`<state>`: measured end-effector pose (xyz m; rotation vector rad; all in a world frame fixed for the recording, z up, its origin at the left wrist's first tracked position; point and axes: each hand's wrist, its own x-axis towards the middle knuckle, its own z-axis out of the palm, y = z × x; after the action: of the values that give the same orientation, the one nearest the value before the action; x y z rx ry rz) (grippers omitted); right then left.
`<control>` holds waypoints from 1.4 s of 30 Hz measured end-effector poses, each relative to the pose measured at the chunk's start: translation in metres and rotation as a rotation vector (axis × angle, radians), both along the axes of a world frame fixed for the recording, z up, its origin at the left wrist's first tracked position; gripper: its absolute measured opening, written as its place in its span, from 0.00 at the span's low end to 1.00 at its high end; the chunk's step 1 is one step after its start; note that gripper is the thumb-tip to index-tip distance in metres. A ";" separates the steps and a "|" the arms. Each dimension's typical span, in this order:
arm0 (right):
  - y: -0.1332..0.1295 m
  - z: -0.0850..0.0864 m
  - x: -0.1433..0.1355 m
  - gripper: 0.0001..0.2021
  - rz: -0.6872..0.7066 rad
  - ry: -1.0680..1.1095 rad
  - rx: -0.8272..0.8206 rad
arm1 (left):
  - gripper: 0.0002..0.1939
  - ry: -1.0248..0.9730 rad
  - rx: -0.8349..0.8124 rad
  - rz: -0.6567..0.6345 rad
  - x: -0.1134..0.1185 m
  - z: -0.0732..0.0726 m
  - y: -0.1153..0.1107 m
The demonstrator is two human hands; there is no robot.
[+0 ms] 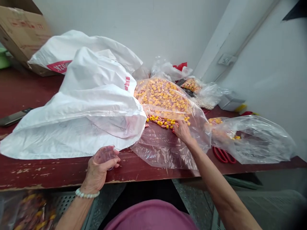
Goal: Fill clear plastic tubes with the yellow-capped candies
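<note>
Large clear bag (165, 156) lies on the dark red counter (59, 174); using it as landmark. Small yellow-ended, red-striped pieces (159, 121) are heaped in it, most under the upper film, a loose row spilling along its near side at the mouth. Right hand (183, 131) is at that mouth, fingertips down on the right end of the row; can't tell if the fingers are pinched on a piece or just touching. Left hand (96, 172) is near side and left of the large clear bag, fingers wrapped round a small clear cup (109, 156), clamped on it; bead bracelet (87, 194) on that wrist. White sack (96, 102) sits directly left of the large clear bag, mouth toward the near edge, touching it. Phone (14, 118) is well left of the bag, beyond the sack; cardboard box (28, 30) is far left and behind. Right of the bag: second clear bag (261, 140), a few yellow bits at its left end, and red scissors handles (223, 155) just beside. Small white box (231, 101) is behind and right of the large clear bag.
</note>
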<state>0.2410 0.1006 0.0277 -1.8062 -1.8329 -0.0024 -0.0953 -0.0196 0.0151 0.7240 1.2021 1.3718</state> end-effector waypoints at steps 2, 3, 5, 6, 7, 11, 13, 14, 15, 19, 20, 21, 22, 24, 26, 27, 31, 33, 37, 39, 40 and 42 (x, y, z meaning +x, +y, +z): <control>0.008 -0.016 0.024 0.12 -0.057 -0.021 -0.014 | 0.26 -0.013 -0.011 -0.018 0.005 0.000 0.000; 0.007 -0.024 0.027 0.14 -0.065 -0.029 -0.022 | 0.26 -0.013 -0.018 -0.031 0.008 -0.001 0.001; 0.001 -0.039 0.017 0.18 -0.064 -0.045 -0.032 | 0.27 -0.006 -0.028 -0.054 0.013 -0.003 0.001; -0.003 -0.045 0.007 0.19 -0.054 -0.051 -0.033 | 0.27 0.001 -0.030 -0.063 0.015 -0.004 0.002; -0.008 -0.051 -0.005 0.20 -0.038 -0.056 -0.032 | 0.27 0.009 -0.029 -0.069 0.017 -0.005 0.002; -0.018 -0.062 -0.051 0.23 0.079 -0.039 -0.003 | 0.28 0.036 -0.037 -0.093 0.021 -0.007 0.001; -0.018 -0.060 -0.060 0.26 0.169 0.035 0.030 | 0.28 0.047 -0.047 -0.111 0.023 -0.007 0.000; -0.017 -0.058 -0.061 0.27 0.212 0.084 0.039 | 0.28 0.052 -0.049 -0.119 0.023 -0.007 -0.001; -0.016 -0.055 -0.059 0.28 0.245 0.130 0.038 | 0.28 0.055 -0.050 -0.127 0.023 -0.007 -0.002; -0.012 -0.045 -0.040 0.20 0.260 0.168 -0.051 | 0.27 0.062 -0.030 -0.141 0.024 -0.007 -0.003; -0.012 -0.043 -0.036 0.18 0.249 0.157 -0.073 | 0.27 0.067 -0.022 -0.142 0.024 -0.008 -0.003; -0.013 -0.042 -0.033 0.16 0.236 0.149 -0.089 | 0.26 0.078 -0.012 -0.146 0.025 -0.008 -0.003; -0.013 -0.041 -0.031 0.15 0.220 0.147 -0.100 | 0.25 0.094 -0.001 -0.149 0.027 -0.009 -0.003; -0.014 -0.041 -0.030 0.13 0.178 0.163 -0.112 | 0.24 0.133 0.011 -0.160 0.030 -0.010 -0.003; -0.013 -0.042 -0.031 0.12 0.128 0.193 -0.119 | 0.23 0.156 0.015 -0.176 0.034 -0.010 -0.002; -0.012 -0.042 -0.032 0.12 0.100 0.213 -0.120 | 0.23 0.160 0.016 -0.183 0.036 -0.010 -0.002; -0.005 -0.045 -0.030 0.11 0.006 0.303 -0.112 | 0.23 0.170 0.030 -0.193 0.040 -0.011 -0.002; -0.002 -0.045 -0.027 0.12 -0.015 0.344 -0.105 | 0.23 0.175 0.032 -0.192 0.040 -0.010 -0.002; -0.005 -0.035 -0.029 0.20 -0.038 0.421 -0.063 | 0.22 0.196 0.045 -0.187 0.042 -0.008 -0.002; -0.017 -0.023 -0.041 0.21 0.038 0.485 -0.044 | 0.21 0.220 0.058 -0.186 0.044 -0.006 -0.002; -0.026 -0.016 -0.050 0.20 0.128 0.519 -0.053 | 0.20 0.241 0.071 -0.187 0.044 -0.005 -0.003; -0.048 0.000 -0.072 0.16 0.398 0.553 -0.100 | 0.19 0.300 0.101 -0.201 0.046 -0.004 -0.003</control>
<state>0.1690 0.0531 0.0280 -1.2927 -1.7549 0.6779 -0.0495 -0.0231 0.0113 1.1222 1.2586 1.1907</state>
